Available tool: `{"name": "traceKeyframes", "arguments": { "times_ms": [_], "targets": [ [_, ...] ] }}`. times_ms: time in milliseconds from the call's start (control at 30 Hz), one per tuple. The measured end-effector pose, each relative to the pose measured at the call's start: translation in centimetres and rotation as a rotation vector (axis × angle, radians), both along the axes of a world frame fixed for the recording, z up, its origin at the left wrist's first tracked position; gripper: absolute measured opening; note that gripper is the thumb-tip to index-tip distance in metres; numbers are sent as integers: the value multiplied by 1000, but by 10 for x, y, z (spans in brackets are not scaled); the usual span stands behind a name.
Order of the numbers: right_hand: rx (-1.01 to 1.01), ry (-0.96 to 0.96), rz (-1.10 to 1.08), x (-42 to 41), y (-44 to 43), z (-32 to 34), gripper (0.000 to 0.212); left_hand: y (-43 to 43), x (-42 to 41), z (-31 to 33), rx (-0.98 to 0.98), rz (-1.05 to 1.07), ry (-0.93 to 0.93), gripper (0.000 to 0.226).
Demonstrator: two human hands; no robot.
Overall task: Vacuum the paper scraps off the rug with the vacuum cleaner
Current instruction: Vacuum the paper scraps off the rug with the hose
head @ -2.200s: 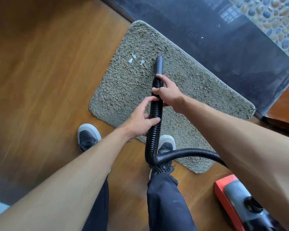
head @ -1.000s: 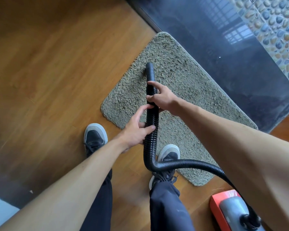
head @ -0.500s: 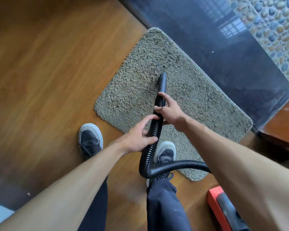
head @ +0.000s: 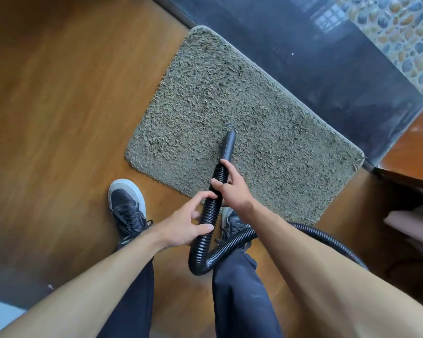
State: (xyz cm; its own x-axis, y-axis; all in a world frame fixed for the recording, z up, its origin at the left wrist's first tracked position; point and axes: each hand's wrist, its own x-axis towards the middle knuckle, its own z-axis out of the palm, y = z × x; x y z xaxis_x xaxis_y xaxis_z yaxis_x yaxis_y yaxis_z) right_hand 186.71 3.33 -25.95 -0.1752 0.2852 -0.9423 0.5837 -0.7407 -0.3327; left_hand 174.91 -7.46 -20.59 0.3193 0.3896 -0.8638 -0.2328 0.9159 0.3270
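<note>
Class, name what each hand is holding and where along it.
Both grip the vacuum hose: right hand just behind the nozzle, left hand lower on the ribbed section.

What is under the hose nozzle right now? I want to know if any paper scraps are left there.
Only rug pile shows around the nozzle; no scraps visible. The spot beneath its tip is covered.

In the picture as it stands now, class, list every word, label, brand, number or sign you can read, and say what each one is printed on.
None: no readable text appears anywhere in the view.
Vacuum hose and nozzle: plain black, no label showing.
Rug: bare pile, no tag visible.
Left shoe: no readable brand mark.
The left hand and right hand cover part of the hose, so any marking there is hidden.
</note>
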Motion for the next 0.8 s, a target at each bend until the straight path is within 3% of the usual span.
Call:
{"name": "traceKeyframes", "arguments": {
  "times_ms": [267,600,800],
  "targets": [
    [-50,-8,-124,29,-2,15,59,8,21,13,28,-61,27,59],
    [65,32,-110,59,53,35,64,58,50,29,178,-122,119,61],
    [143,7,-136,81,70,42,62,91,61,30,284,-330,186,61]
  ]
}}
